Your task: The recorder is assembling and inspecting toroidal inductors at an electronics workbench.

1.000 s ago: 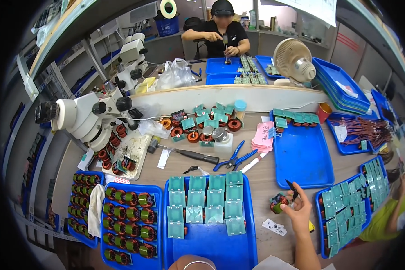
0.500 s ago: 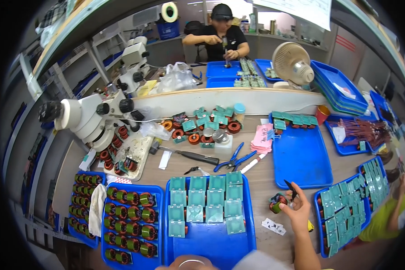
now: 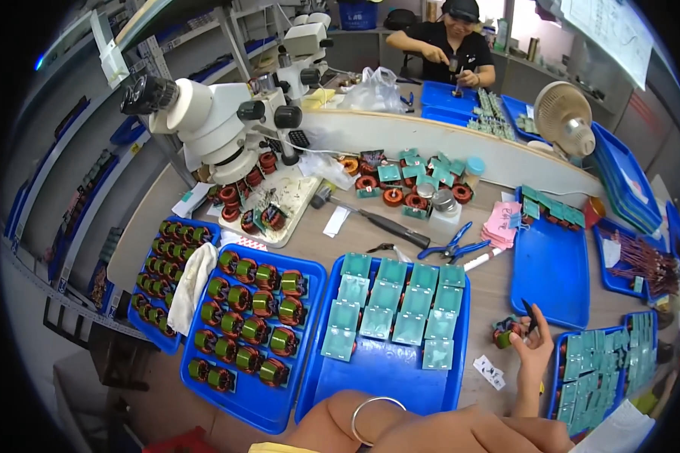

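Head view: green-and-copper coil touching right hand, which grips a black tool; left hand, grip unclear; brown table, grey shelves.

Left arm across near edge of middle blue tray, left hand farther right; view swung left.

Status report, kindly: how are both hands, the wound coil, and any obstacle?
Right hand: holding dark pointed tool, thumb at wound coil. Left hand: low in view, grip unclear. White paper strip near coil, not blocking.
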Demonstrator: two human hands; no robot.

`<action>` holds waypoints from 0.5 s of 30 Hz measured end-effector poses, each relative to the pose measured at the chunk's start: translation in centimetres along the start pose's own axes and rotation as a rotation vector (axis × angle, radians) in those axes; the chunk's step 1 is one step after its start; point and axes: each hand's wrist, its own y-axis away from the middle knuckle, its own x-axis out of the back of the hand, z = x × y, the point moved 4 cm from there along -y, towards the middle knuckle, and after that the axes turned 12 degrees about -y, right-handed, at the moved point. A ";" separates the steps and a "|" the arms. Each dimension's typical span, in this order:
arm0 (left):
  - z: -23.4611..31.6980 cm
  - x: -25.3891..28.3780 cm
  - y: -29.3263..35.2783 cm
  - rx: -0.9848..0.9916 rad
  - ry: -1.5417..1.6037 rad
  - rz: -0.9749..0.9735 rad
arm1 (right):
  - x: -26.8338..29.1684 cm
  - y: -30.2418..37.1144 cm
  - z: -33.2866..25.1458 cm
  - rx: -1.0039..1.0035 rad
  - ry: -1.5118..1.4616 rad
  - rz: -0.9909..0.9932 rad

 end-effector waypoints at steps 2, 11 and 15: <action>-0.2 0.4 -1.0 -0.055 0.061 -0.046 | -0.1 -0.4 -0.1 0.016 -0.022 -0.008; 0.4 -0.5 -0.7 0.566 -0.099 -0.116 | -0.1 0.6 -0.3 0.092 0.032 -0.032; -3.1 -2.6 2.1 0.373 0.416 0.489 | 0.3 0.3 -0.5 0.101 0.019 -0.029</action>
